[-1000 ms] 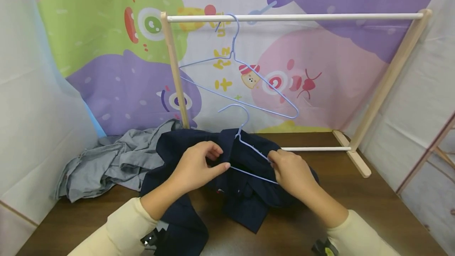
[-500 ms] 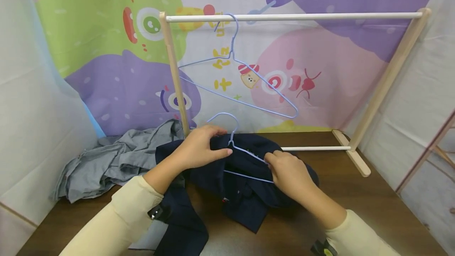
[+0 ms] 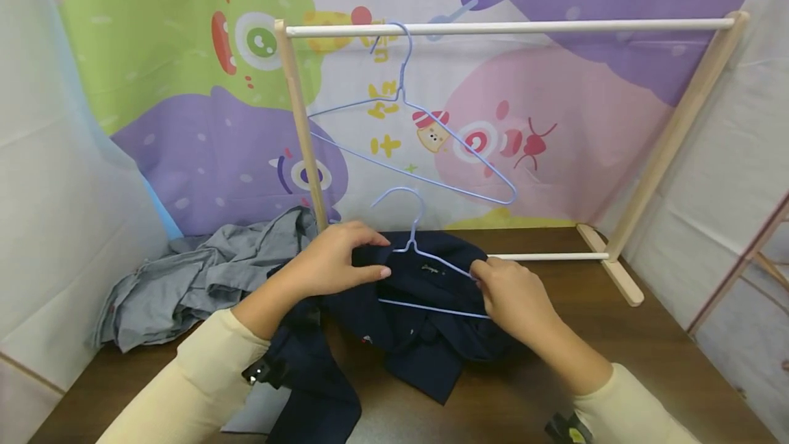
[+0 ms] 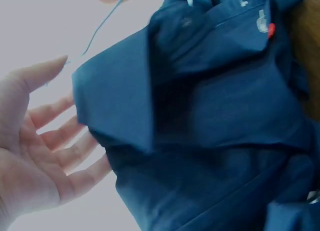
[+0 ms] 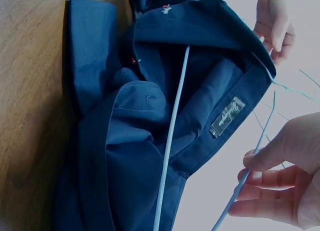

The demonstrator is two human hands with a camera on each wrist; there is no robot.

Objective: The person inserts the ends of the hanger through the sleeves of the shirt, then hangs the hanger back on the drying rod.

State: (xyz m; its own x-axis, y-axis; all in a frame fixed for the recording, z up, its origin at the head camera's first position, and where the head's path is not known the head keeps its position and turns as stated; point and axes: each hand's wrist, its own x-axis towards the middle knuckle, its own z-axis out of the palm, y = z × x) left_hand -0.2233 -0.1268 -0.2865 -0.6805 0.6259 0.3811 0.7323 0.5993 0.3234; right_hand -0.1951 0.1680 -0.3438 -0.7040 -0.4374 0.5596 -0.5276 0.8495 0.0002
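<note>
A navy collared shirt (image 3: 425, 375) lies bunched on the table, its neck opening facing up. A light-blue wire hanger (image 3: 431, 308) runs into that opening, its hook standing above the collar. My right hand (image 3: 514, 293) pinches the hanger's sloping arm between thumb and fingers, as the right wrist view also shows. At the collar's left side is my left hand (image 3: 329, 259), thumb apart from the fingers. In the left wrist view its fingertips reach behind the collar edge (image 4: 115, 91). A neck label (image 5: 227, 116) shows inside the shirt. The hanger's left end is hidden by cloth.
Behind stands a wooden rack with a white rail (image 3: 555, 26). A second blue hanger (image 3: 402, 77) hangs from it without clothing. A crumpled grey garment (image 3: 203, 279) lies at the left of the brown table (image 3: 616, 348). A printed cloth backs the scene.
My left hand has moved up and left from the hanger's lower bar to the collar. The hanger shifted left, then back right; the neck opening is wider and its label now shows.
</note>
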